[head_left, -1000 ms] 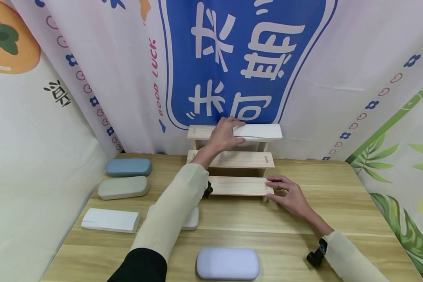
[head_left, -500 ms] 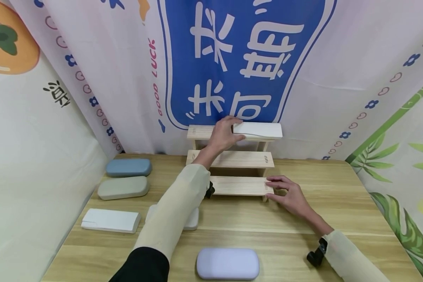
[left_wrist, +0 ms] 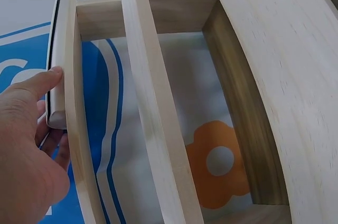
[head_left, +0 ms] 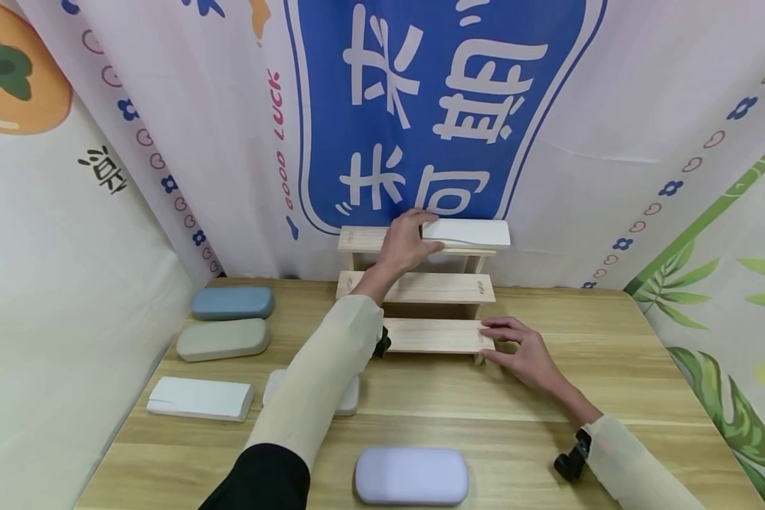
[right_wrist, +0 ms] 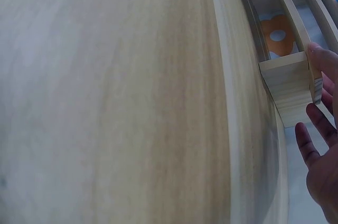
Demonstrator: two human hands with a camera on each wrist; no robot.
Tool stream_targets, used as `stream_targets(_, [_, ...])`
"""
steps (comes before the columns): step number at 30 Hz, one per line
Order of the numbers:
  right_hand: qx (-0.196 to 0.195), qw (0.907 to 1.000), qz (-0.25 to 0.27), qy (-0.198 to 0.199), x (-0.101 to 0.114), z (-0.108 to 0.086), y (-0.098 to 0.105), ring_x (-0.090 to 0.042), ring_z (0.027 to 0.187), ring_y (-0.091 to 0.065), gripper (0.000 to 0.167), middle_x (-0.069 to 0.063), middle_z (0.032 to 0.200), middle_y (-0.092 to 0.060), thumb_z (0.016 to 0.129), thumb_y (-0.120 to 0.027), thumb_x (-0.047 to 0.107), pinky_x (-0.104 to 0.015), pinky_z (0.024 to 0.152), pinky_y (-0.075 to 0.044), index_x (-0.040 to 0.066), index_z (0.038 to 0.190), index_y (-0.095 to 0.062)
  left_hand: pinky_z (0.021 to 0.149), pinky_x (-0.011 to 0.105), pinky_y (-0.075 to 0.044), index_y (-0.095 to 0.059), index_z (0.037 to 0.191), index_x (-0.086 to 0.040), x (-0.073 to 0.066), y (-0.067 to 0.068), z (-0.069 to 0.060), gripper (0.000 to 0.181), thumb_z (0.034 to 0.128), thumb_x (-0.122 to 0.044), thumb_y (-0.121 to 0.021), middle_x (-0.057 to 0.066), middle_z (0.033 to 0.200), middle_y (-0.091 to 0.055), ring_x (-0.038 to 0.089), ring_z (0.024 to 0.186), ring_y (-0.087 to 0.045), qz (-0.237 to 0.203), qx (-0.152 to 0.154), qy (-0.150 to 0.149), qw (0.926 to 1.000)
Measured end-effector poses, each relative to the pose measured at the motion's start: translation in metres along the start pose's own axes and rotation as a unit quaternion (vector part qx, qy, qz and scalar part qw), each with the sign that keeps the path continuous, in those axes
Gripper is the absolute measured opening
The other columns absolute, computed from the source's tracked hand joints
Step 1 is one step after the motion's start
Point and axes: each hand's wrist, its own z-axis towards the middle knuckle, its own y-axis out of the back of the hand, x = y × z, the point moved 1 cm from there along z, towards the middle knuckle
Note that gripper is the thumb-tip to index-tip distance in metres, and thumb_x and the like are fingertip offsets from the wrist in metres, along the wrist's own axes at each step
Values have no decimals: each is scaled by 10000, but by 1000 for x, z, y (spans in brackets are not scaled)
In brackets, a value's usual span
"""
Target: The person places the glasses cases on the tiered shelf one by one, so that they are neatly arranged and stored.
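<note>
A white glasses case [head_left: 466, 232] lies on the right part of the top tier of a three-step wooden stand [head_left: 446, 287]. My left hand [head_left: 405, 243] grips its left end, thumb at the front side and fingers behind. In the left wrist view the thumb presses the case [left_wrist: 59, 92] beside the top board. My right hand [head_left: 516, 351] pinches the right end of the stand's lowest board, thumb at the front edge and fingers towards the back. The right wrist view shows that board end [right_wrist: 315, 84] between thumb and fingers.
Blue [head_left: 232, 303], sage-green [head_left: 224, 340] and white [head_left: 200, 398] cases lie at the table's left. Another pale case [head_left: 347, 398] is partly hidden under the left sleeve. A lilac case [head_left: 411, 476] lies at the front. A printed curtain [head_left: 229, 177] hangs behind the stand.
The white case on the top tier has shifted slightly back, towards the curtain, with my left hand on it. My right hand keeps its place on the lowest board.
</note>
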Motion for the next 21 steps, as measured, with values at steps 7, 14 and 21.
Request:
stream_targets(7, [5,10000,-68,12,-10,0,-2,-396,1118,-677,341,-238,1284,-688,815,-871,-64,-545,889,-590,-63,1143,-776,1190,429,-436,-690,1415,-125,0,0,1,572,897,-278,-878,81,1514,-598,282,1438,-519,113,-23,-39,9999])
stream_targets(14, [-6,9999,-120,17,-34,-1,-4,-359,1135,-687,367,-165,1321,-691,819,-887,-20,-520,896,-596,6,1172,-790,1160,437,-464,-690,1417,-132,0,-1,-1,584,889,-289,-884,61,1499,-604,275,1420,-523,243,-100,-95,9996])
stream_targets(21, [60,9999,-91,45,-35,-2,-3,-224,1156,-677,351,-98,1320,-699,846,-897,77,-387,913,-608,77,1185,-805,1085,410,-513,-675,1432,-112,0,3,-5,606,892,-290,-882,68,1489,-612,265,1355,-554,289,-172,-262,9991])
